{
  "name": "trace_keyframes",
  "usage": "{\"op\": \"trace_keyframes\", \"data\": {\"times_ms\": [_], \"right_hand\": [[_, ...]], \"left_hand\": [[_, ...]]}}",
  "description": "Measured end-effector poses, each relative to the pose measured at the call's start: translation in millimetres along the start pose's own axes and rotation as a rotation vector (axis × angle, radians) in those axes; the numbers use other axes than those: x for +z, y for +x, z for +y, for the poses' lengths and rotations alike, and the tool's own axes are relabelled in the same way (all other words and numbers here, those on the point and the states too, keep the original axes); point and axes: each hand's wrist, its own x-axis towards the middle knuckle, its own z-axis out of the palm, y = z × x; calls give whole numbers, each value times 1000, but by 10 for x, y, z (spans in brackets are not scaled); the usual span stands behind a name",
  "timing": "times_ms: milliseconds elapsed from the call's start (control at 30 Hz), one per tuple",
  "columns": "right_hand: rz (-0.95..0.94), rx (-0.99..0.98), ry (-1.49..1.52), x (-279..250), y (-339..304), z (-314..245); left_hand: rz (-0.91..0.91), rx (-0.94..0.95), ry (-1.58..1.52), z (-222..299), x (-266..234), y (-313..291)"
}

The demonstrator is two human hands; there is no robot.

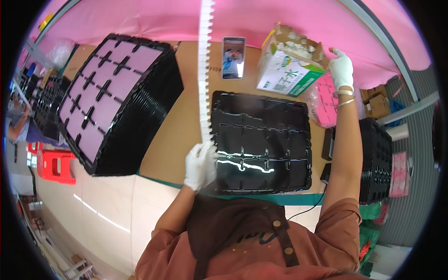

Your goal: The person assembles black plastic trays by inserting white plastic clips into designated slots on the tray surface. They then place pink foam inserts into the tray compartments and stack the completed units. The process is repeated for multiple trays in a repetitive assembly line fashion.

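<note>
1. A black tray (261, 142) lay flat on the bench (161, 151), right of a tall tray stack (140, 119)
2. The gloved left hand (200, 165) was at the tray's left edge, by the lower end of a toothed white strip (205, 70); whether its grip pinched anything could not be told
3. The gloved right hand (342, 72) was beside an open carton (289, 77); its grip's state could not be told

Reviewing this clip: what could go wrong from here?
The right hand is close to the open carton; a knock might spill the white scraps piled in it. The phone is near that carton, so a shifted carton could bump it. The notched white strip reaches down to the left hand at the black tray's edge, so it might snag or crease.
</note>
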Motion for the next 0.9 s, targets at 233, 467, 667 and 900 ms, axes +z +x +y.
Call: {"op": "trace_keyframes", "data": {"times_ms": [233, 467, 667, 900], "right_hand": [[-457, -40, -395, 464, -413, 1772], [-539, 217, -236, 785, -896, 2105], [-498, 213, -135, 784, -786, 2318], [171, -96, 108, 298, -1058, 1816]], "left_hand": [[60, -41, 266, 199, -433, -164], [353, 506, 679, 387, -616, -201], [408, 635, 548, 770, -262, -398], [-247, 447, 707, 717, 433, -554]]}}
